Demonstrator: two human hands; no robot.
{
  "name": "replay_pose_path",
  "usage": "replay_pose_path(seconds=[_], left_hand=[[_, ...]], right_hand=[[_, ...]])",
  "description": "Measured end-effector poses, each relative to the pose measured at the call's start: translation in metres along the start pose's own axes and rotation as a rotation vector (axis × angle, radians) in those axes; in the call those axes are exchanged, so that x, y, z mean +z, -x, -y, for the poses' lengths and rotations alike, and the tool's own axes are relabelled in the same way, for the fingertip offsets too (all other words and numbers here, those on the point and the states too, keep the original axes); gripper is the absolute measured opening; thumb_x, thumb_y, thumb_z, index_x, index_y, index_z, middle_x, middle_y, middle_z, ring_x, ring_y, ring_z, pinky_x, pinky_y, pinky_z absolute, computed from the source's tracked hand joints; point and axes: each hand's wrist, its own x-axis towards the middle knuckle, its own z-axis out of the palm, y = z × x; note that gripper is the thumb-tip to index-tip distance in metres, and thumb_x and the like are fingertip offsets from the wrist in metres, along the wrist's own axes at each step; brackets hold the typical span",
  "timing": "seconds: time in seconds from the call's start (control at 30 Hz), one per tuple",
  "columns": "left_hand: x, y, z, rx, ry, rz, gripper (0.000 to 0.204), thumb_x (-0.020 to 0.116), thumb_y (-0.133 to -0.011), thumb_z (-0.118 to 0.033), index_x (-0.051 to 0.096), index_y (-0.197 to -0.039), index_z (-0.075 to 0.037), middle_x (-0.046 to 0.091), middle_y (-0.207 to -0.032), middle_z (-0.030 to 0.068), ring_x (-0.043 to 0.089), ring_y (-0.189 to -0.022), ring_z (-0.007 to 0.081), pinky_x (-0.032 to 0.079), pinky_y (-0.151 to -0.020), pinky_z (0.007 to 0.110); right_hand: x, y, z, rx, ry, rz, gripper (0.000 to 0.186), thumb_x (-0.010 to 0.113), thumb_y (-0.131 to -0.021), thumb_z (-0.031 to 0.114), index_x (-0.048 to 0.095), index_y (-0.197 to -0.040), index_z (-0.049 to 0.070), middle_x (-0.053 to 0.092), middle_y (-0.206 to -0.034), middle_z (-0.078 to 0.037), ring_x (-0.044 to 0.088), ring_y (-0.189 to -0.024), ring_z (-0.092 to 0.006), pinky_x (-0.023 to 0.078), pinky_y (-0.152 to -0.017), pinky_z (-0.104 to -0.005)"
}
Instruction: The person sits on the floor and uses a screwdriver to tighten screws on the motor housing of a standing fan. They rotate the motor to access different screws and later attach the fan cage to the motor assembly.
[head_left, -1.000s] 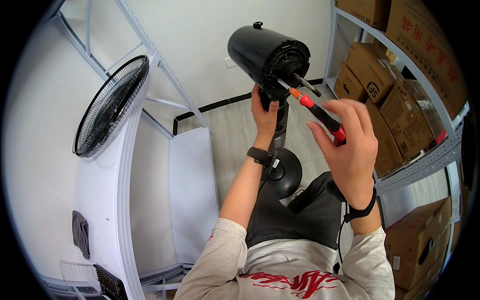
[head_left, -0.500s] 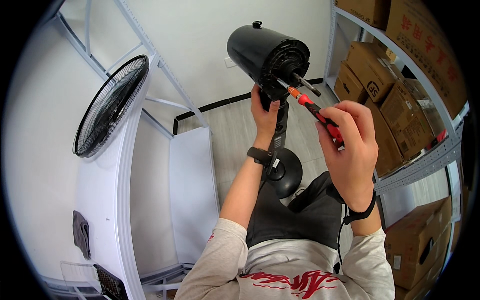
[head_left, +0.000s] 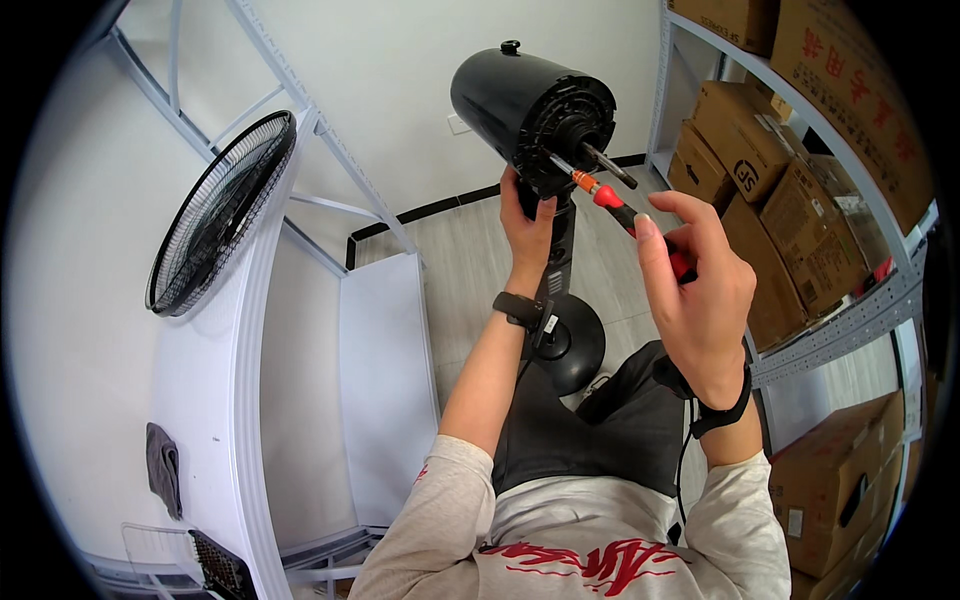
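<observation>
A black fan motor housing [head_left: 500, 100] stands on a pole with a round black base [head_left: 572, 345] on the floor. From its front face a metal shaft [head_left: 612, 167] sticks out. My left hand [head_left: 528, 222] is wrapped round the neck just under the housing. In my right hand [head_left: 702, 290] is a red and black screwdriver [head_left: 618, 209], its handle end between thumb and fingers. The screwdriver's tip meets the lower front face of the housing, beside the shaft; whether it sits in a screw is too small to tell.
On the white shelf [head_left: 215, 400] at left lie a fan grille with blades [head_left: 222, 215], a grey cloth [head_left: 162, 470] and a black mesh item [head_left: 222, 565]. The right-hand rack [head_left: 850, 330] holds several cardboard boxes [head_left: 745, 140]. A lower white shelf [head_left: 385, 350] stands left of the base.
My right hand has rolled around the screwdriver handle, thumb now up and the index finger lifted away. The housing has shifted very slightly left. My left hand keeps its hold.
</observation>
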Motion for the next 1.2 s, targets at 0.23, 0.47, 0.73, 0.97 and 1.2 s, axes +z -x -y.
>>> replay_pose_path(seconds=[0.23,0.47,0.73,0.97,1.2], left_hand=[[0.002,0.0,-0.005,-0.017,0.026,0.003,0.071,0.074,-0.092,-0.034,0.043,-0.145,0.003,0.056,-0.135,0.0123,0.053,-0.125,0.0213,0.038,-0.109,0.033],[-0.001,0.0,0.0,-0.023,0.037,0.011,0.071,0.074,-0.093,-0.035,0.043,-0.144,0.003,0.056,-0.135,0.0117,0.053,-0.125,0.0209,0.038,-0.109,0.033],[0.0,0.0,-0.003,-0.01,0.036,0.01,0.068,0.074,-0.094,-0.034,0.044,-0.143,0.002,0.057,-0.133,0.0104,0.054,-0.123,0.0192,0.039,-0.108,0.032],[0.002,0.0,-0.005,-0.023,0.044,0.01,0.064,0.073,-0.095,-0.03,0.044,-0.142,0.002,0.058,-0.132,0.0102,0.054,-0.121,0.0186,0.039,-0.107,0.031],[0.002,0.0,-0.008,-0.018,0.043,-0.004,0.062,0.072,-0.095,-0.028,0.044,-0.142,0.003,0.058,-0.131,0.0101,0.054,-0.122,0.0191,0.039,-0.107,0.032]], right_hand=[[0.0,-0.002,0.002,-0.146,0.022,-0.051,0.028,0.082,-0.08,0.005,0.068,-0.105,0.007,0.061,-0.079,-0.004,0.06,-0.057,-0.0156,0.047,-0.052,-0.0289],[0.004,0.0,-0.001,-0.218,0.104,-0.097,0.022,0.081,-0.083,0.007,0.07,-0.102,0.008,0.059,-0.079,-0.004,0.058,-0.056,-0.0167,0.047,-0.051,-0.0303],[0.002,0.0,0.003,-0.229,0.091,-0.103,0.023,0.081,-0.08,0.004,0.07,-0.101,0.007,0.061,-0.084,-0.004,0.059,-0.058,-0.0168,0.048,-0.052,-0.0303],[0.002,0.001,0.004,-0.292,0.079,-0.171,0.023,0.082,-0.079,0.004,0.071,-0.098,0.005,0.06,-0.083,-0.003,0.059,-0.058,-0.014,0.046,-0.05,-0.0279],[0.004,-0.001,-0.002,-0.283,0.103,-0.132,0.021,0.081,-0.085,0.009,0.069,-0.102,0.004,0.061,-0.078,-0.003,0.059,-0.055,-0.0145,0.046,-0.049,-0.0266]])
